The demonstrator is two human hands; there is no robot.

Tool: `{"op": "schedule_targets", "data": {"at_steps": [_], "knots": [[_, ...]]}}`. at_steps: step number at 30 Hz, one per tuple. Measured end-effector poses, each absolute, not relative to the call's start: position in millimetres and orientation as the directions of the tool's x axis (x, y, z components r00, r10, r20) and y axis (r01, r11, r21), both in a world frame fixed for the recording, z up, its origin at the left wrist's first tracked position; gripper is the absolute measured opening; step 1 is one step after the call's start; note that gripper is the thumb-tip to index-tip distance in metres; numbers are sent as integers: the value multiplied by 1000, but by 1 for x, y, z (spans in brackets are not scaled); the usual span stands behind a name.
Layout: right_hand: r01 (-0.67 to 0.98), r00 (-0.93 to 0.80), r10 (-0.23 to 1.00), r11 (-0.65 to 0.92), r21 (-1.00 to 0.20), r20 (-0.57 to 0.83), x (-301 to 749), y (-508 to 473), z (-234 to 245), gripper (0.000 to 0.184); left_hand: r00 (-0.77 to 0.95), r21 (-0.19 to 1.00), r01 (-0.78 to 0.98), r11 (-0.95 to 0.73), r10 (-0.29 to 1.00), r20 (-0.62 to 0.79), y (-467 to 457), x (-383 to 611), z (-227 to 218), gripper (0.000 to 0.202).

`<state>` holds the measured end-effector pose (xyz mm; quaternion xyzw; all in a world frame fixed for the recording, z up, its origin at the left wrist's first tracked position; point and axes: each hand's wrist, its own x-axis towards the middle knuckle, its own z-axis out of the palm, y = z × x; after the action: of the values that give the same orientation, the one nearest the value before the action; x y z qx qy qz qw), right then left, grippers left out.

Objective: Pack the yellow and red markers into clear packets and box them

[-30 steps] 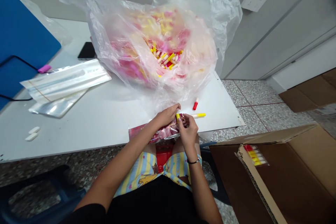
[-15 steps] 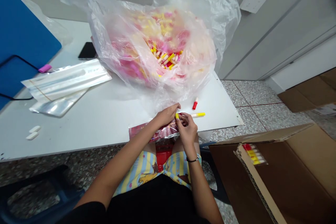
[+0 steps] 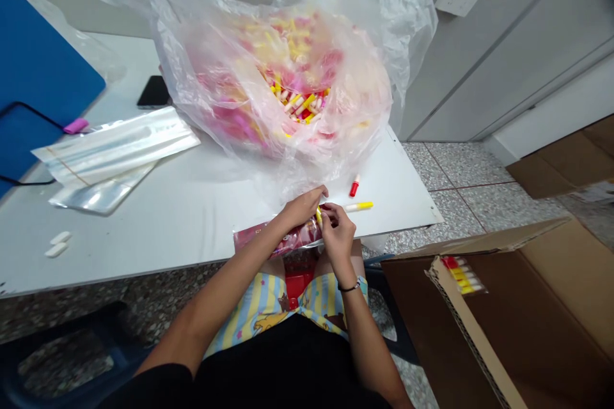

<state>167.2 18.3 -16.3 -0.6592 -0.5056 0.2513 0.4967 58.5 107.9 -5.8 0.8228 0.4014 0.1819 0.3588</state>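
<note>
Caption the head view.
Left hand over a red packet, right hand pinching a yellow marker, beside a plastic bag.

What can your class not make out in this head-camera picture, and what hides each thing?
Head view:
Yellow-tipped pen: body hidden by the left hand and right hand.
Red printed packet: lettering too small, partly under the left hand.
Clear plastic bag: film blurs most pens inside.
Cardboard carton: cut off by the right and bottom edges.

plastic bag [image 3: 201, 70] on table [image 3: 144, 223] behind hands [image 3: 302, 208] [image 3: 338, 236]

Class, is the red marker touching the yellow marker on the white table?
Apart: the head view shows bare white tabletop between the red marker and the yellow marker.
</note>
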Motion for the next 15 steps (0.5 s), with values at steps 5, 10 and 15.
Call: {"op": "schedule_targets", "data": {"at_steps": [5,10,15], "knots": [[386,429,888,-16,-922,164,166,19,-22,28,721,810,327,-486,682,118,114,52,6,22],[385,496,846,-12,-923,196,160,19,-24,27,818,856,222,-468,567,99,126,45,18,23],[351,470,864,2,-936,178,162,17,-21,28,852,841,216,-496,517,86,129,45,19,24]]}}
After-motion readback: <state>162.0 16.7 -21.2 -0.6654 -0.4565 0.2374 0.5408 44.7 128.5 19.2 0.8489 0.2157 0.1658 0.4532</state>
